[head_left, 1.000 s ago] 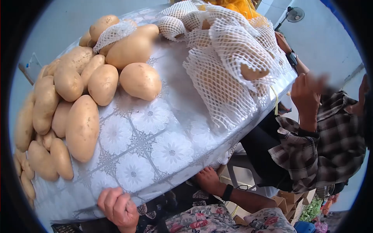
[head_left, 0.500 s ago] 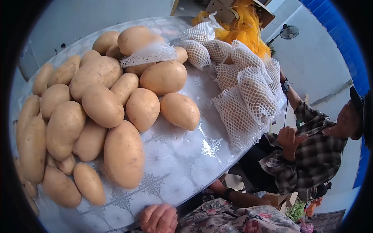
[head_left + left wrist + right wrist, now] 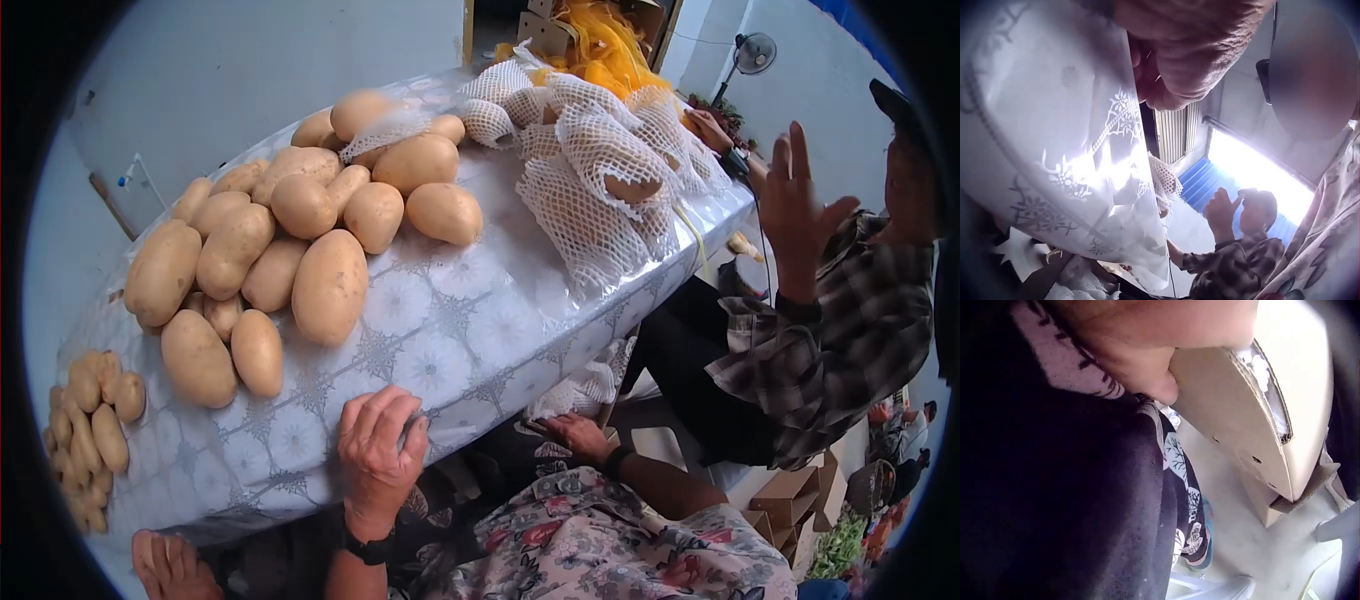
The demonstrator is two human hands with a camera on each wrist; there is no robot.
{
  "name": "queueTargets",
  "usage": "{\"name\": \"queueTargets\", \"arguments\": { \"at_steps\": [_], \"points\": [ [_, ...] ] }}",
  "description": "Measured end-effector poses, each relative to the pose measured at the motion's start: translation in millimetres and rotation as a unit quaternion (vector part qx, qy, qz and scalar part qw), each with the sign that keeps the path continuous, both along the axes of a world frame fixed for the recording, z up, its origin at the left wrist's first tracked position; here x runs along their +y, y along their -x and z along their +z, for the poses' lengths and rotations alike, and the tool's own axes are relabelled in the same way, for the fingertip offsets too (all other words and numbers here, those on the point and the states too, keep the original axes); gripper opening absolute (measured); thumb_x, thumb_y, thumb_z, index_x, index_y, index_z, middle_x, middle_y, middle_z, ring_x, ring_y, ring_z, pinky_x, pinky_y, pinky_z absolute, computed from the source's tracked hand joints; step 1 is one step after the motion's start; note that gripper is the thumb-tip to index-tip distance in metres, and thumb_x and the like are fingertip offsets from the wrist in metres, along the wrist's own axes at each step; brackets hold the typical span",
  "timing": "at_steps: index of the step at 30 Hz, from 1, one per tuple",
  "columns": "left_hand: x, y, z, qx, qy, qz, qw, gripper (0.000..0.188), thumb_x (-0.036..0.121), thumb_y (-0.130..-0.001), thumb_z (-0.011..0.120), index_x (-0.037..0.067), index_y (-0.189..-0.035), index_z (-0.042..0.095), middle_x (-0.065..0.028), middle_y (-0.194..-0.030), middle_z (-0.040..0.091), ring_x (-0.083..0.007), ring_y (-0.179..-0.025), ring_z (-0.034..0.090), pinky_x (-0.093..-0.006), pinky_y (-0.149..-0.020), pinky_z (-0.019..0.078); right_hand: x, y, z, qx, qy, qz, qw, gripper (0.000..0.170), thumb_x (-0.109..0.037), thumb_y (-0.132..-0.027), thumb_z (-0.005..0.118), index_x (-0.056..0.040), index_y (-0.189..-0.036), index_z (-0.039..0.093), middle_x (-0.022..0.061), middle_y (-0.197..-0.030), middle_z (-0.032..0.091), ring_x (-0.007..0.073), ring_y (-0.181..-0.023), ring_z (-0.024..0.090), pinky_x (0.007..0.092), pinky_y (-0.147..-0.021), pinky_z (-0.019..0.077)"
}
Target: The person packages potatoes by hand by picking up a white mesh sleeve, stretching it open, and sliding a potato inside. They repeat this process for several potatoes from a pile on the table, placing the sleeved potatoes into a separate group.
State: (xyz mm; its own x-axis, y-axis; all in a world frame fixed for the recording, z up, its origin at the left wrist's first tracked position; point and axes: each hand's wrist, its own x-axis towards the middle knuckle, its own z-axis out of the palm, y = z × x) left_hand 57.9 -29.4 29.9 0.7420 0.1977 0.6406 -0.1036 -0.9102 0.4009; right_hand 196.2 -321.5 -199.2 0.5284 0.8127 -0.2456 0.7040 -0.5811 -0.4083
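Note:
In the head view my left hand (image 3: pixel 385 450) is at the table's near edge, fingers loosely bent and holding nothing, thumb apart. The left wrist view shows this hand (image 3: pixel 1191 56) close up, beside the patterned cloth (image 3: pixel 1041 125). Lower right in the head view, my right hand (image 3: pixel 580 437) rests at the rim of a cardboard box. The right wrist view has that hand (image 3: pixel 1154 344) against the box's brown side (image 3: pixel 1222 406); its fingertips are partly out of sight. Bare potatoes (image 3: pixel 330 287) lie piled left on the table, netted ones (image 3: pixel 590 215) right.
A smaller potato pile (image 3: pixel 108 435) lies far left, near another person's hand (image 3: pixel 175 567). Orange netting (image 3: pixel 610 50) is behind the table. Someone in a plaid shirt (image 3: pixel 850 310) sits at right with a raised hand. White foam nets (image 3: pixel 585 390) are below the table edge.
The head view has shifted. My left hand has loosened from a tighter curl, its thumb now apart. Another person's hand shows at lower left. The plaid-shirted person's raised fingers have straightened.

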Motion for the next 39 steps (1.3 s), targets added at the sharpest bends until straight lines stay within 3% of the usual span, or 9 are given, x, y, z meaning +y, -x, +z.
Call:
{"name": "queueTargets", "arguments": {
  "at_steps": [6,8,10,13,15,17,21,31,39],
  "points": [
    [-5,-3,-8,-0.020,-0.024,0.024,0.999,0.027,0.004,-0.067,0.070,0.007,-0.093,0.060,-0.0074,-0.097,0.061,-0.0294,-0.085,0.054,-0.0389,-0.077,0.0454,16,1,31,0.079,-0.152,0.001,0.985,0.046,-0.014,-0.081,0.054,-0.0125,-0.127,0.050,0.0154,-0.105,0.062,0.0372,-0.102,0.056,0.0430,-0.089,0.0449],
    [-6,-3,-10,-0.027,-0.038,0.030,0.998,0.027,0.005,-0.067,0.070,0.007,-0.092,0.061,-0.0072,-0.097,0.061,-0.0292,-0.085,0.054,-0.0388,-0.077,0.0454,20,0,56,0.028,-0.084,0.013,0.996,0.047,-0.013,-0.083,0.050,-0.0148,-0.130,0.050,0.0210,-0.103,0.061,0.0401,-0.095,0.059,0.0453,-0.084,0.0479],
    [-7,-4,-11,-0.040,-0.040,0.035,0.998,0.025,0.003,-0.067,0.068,0.007,-0.091,0.061,-0.0078,-0.097,0.061,-0.0295,-0.086,0.055,-0.0390,-0.077,0.0454,20,-3,74,0.017,-0.056,0.017,0.998,0.041,-0.015,-0.087,0.049,-0.0181,-0.128,0.052,0.0210,-0.107,0.061,0.0371,-0.096,0.060,0.0422,-0.084,0.0485],
    [-8,-5,-15,-0.048,-0.054,0.045,0.996,0.024,0.002,-0.068,0.067,0.006,-0.090,0.061,-0.0082,-0.097,0.061,-0.0298,-0.087,0.055,-0.0390,-0.078,0.0453,-7,-27,45,0.002,-0.163,0.056,0.985,0.037,-0.008,-0.084,0.049,-0.0120,-0.119,0.059,0.0172,-0.101,0.062,0.0347,-0.086,0.062,0.0404,-0.074,0.0516],
    [-9,-5,-15,-0.044,-0.055,0.047,0.996,0.022,0.002,-0.069,0.065,0.007,-0.090,0.061,-0.0075,-0.096,0.062,-0.0293,-0.087,0.055,-0.0383,-0.079,0.0452,-19,-35,45,0.012,-0.042,0.037,0.998,0.043,-0.002,-0.078,0.049,-0.0140,-0.117,0.061,0.0174,-0.097,0.066,0.0335,-0.091,0.063,0.0409,-0.081,0.0494],
    [-8,-7,-17,-0.041,-0.066,0.055,0.995,0.021,0.003,-0.070,0.065,0.007,-0.090,0.061,-0.0069,-0.095,0.062,-0.0287,-0.087,0.056,-0.0380,-0.079,0.0451,-32,-39,25,0.000,-0.129,0.032,0.991,0.040,-0.001,-0.079,0.048,-0.0155,-0.113,0.063,0.0157,-0.091,0.065,0.0329,-0.089,0.063,0.0419,-0.079,0.0489],
    [-11,-8,-21,-0.040,-0.094,0.066,0.993,0.019,0.006,-0.072,0.064,0.008,-0.090,0.062,-0.0058,-0.096,0.063,-0.0274,-0.088,0.056,-0.0374,-0.080,0.0449,-19,-15,33,-0.019,-0.084,0.031,0.996,0.031,-0.004,-0.078,0.051,-0.0154,-0.103,0.065,0.0108,-0.093,0.065,0.0295,-0.093,0.060,0.0397,-0.084,0.0457],
    [-11,-8,-26,-0.046,-0.105,0.089,0.989,0.017,0.006,-0.074,0.064,0.008,-0.092,0.062,-0.0062,-0.097,0.063,-0.0271,-0.090,0.056,-0.0368,-0.083,0.0443,-33,-15,31,-0.104,-0.070,0.071,0.990,0.029,-0.001,-0.076,0.056,-0.0178,-0.098,0.066,0.0068,-0.091,0.063,0.0270,-0.095,0.058,0.0397,-0.084,0.0449],
    [-12,-14,-28,-0.054,-0.122,0.102,0.986,0.019,0.006,-0.073,0.064,0.008,-0.092,0.063,-0.0060,-0.097,0.064,-0.0270,-0.091,0.056,-0.0369,-0.083,0.0440,-44,-20,25,-0.069,-0.086,0.122,0.986,0.027,-0.003,-0.074,0.057,-0.0164,-0.096,0.067,0.0050,-0.087,0.065,0.0250,-0.093,0.059,0.0381,-0.085,0.0434]
  ]
}}
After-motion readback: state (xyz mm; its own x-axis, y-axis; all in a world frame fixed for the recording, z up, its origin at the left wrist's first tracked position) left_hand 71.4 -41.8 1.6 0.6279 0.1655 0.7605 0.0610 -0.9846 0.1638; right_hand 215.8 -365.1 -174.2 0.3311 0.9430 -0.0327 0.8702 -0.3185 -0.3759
